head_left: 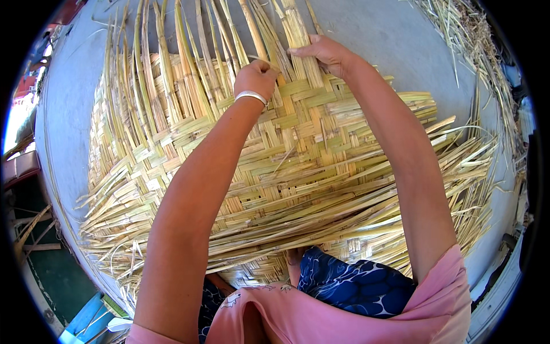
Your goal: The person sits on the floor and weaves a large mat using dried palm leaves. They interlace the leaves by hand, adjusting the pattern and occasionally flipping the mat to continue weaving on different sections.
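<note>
Lying mostly nearside of L grip [255, 81] & R grip [333, 54] is woven mat [298, 123].

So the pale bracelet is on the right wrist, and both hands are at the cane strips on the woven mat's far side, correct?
Wrong wrist: the head view shows the pale bracelet at the left hand, not the right hand. Both hands are at the cane strips on the far side of the woven mat.

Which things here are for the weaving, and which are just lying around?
For the weaving:
- left hand
- right hand
- mat
- upright strips
- loose reeds across the mat

Probably just lying around:
- straw pile, right
- blue thing, lower left; can't tell what
</note>
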Available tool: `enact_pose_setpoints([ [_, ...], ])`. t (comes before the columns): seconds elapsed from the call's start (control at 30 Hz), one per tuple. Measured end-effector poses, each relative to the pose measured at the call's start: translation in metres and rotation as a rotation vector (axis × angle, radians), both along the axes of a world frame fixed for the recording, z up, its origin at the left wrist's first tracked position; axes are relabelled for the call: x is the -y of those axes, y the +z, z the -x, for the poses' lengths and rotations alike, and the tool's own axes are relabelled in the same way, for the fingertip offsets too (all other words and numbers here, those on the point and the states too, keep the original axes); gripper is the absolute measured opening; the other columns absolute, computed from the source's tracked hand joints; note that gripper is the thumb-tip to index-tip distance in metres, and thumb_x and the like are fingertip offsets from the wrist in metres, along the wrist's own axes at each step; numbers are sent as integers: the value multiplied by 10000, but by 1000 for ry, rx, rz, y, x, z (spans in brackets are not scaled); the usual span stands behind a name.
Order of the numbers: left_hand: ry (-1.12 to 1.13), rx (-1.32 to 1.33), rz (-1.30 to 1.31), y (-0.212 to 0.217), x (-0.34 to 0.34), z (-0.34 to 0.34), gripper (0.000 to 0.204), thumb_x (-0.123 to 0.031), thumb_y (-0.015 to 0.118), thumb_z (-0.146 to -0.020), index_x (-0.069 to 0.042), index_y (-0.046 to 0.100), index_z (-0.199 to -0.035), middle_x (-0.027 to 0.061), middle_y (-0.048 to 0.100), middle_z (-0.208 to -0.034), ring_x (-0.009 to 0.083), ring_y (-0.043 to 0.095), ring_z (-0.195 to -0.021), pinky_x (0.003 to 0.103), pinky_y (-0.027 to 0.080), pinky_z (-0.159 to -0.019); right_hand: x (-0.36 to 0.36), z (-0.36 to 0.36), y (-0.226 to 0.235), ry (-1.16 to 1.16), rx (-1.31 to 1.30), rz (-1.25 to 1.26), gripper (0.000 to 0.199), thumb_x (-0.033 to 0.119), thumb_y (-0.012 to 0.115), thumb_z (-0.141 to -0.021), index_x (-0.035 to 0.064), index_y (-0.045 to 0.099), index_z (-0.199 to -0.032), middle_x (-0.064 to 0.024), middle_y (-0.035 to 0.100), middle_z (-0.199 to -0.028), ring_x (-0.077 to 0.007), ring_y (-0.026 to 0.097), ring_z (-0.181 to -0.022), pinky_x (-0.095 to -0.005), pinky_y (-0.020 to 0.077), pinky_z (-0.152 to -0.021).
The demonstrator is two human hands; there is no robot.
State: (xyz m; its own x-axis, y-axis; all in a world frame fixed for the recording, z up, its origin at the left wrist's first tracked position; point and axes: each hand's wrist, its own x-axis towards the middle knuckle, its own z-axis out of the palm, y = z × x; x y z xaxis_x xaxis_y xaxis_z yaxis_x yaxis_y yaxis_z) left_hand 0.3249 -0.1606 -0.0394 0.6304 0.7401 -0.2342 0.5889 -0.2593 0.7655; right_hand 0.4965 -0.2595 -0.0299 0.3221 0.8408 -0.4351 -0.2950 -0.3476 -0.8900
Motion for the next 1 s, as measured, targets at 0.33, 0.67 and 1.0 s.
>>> enact_pose_setpoints([
  [0.33, -322, -128, -34, 9, -10, 2, 269, -258, 600, -837, -55, 660, -1004, 134, 669, -871, 261, 635, -820, 345, 480, -758, 18, -2, -3, -333, -90, -187, 314, 151, 670, -821, 9, 574, -1084, -77, 618, -989, -166, 620, -872, -306, 537, -736],
  [0.67, -166, 137, -267, -15, 4, 23, 201, -184, 600, -840, -64, 667, -987, 125, 640, -939, 248, 638, -832, 321, 497, -773, 62, 21, -13, -338, 935, 272, 172, 200, 598, -791, 94, 669, -906, -132, 668, -821, -297, 635, -788, -370, 499, -725],
  [1.0, -568, -130, -581, 6, 9, 32, 182, -109, 535, -850, -70, 672, -964, 120, 580, -957, 307, 600, -853, 391, 503, -760, 67, 38, -2, -211, 1174, 358, 186, 250, 559, -812, 103, 636, -898, -153, 652, -847, -352, 608, -810, -420, 479, -715],
])
